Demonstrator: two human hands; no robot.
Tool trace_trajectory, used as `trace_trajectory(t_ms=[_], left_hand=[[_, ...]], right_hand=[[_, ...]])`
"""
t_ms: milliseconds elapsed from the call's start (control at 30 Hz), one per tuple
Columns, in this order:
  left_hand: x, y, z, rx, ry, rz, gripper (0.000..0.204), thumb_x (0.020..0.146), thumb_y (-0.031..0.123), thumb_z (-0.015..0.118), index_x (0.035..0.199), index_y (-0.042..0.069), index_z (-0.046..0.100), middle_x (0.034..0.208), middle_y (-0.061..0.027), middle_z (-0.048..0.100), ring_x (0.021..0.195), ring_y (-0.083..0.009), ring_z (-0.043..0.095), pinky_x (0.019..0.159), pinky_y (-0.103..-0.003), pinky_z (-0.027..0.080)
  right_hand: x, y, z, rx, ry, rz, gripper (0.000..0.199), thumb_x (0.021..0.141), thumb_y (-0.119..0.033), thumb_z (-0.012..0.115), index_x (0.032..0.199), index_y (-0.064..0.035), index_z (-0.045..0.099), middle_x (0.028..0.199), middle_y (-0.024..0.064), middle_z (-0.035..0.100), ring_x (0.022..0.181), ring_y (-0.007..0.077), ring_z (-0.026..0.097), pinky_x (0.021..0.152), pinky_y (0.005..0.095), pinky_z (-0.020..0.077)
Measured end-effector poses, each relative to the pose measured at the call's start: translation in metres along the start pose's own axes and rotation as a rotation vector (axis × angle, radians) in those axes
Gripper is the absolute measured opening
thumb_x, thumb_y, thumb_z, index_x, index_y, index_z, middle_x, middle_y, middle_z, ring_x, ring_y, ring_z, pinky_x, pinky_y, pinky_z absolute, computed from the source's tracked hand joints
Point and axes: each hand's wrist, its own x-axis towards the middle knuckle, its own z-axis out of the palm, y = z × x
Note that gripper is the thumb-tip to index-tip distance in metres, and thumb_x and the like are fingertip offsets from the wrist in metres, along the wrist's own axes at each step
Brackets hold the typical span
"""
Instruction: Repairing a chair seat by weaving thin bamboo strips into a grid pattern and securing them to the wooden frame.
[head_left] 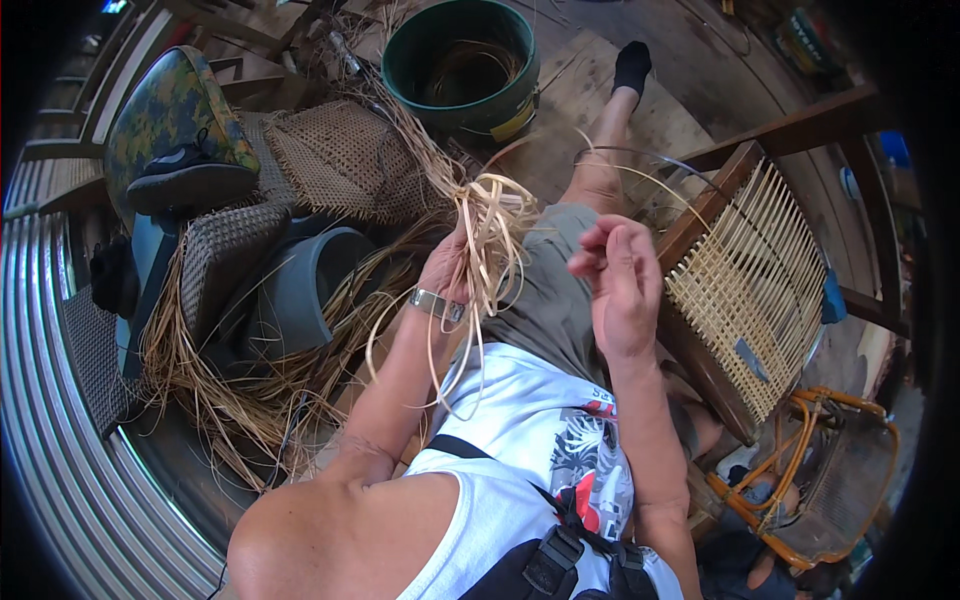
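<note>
My left hand [449,266] grips a bundle of pale cane strips [492,215] that loop and hang down over my lap. A metal watch sits on that wrist. My right hand [618,272] is raised just right of the bundle, fingers pinched on a thin cane strand that arcs up and to the right. Beside my right hand stands a wooden chair frame with a partly woven cane seat [748,275], tilted on its side.
A green bucket [465,60] with coiled cane stands ahead. Loose cane and straw [245,390] lie at the left around grey plastic tubs, woven cane panels [345,155] and a camouflage cushion with a black shoe. An orange rattan chair [820,480] sits at the lower right.
</note>
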Motion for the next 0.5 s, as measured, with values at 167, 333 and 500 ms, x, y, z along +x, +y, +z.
trace_trajectory(t_ms=[167,333,500], left_hand=[[-0.006,0.003,-0.011,0.048,0.003,0.023,0.045,0.101,0.037,0.052,0.123,-0.001,0.058,0.109,-0.0188,0.068,0.094,-0.0291,0.071,0.08,-0.042,0.062],[-0.03,0.002,-0.013,0.133,0.015,0.021,0.046,0.101,0.038,0.051,0.124,-0.001,0.057,0.111,-0.0189,0.068,0.095,-0.0289,0.071,0.08,-0.042,0.062],[-0.011,0.014,-0.006,0.216,0.023,0.062,0.047,0.101,0.04,0.049,0.124,-0.001,0.057,0.112,-0.0189,0.067,0.095,-0.0288,0.07,0.08,-0.042,0.062]], right_hand=[[-0.023,-0.022,0.0,-0.338,-0.219,-0.166,0.011,0.1,-0.01,0.057,0.105,-0.0023,0.064,0.081,0.0,0.061,0.071,0.0053,0.055,0.063,0.0193,0.0442],[-0.022,-0.013,0.013,-0.545,-0.319,-0.224,0.015,0.096,-0.01,0.061,0.104,0.0007,0.068,0.084,0.007,0.068,0.068,0.0091,0.06,0.061,0.0241,0.0479],[-0.014,0.01,0.017,-0.551,-0.456,0.02,0.021,0.095,-0.008,0.062,0.112,0.0016,0.069,0.085,0.0019,0.069,0.075,0.0057,0.062,0.069,0.0216,0.0502]])
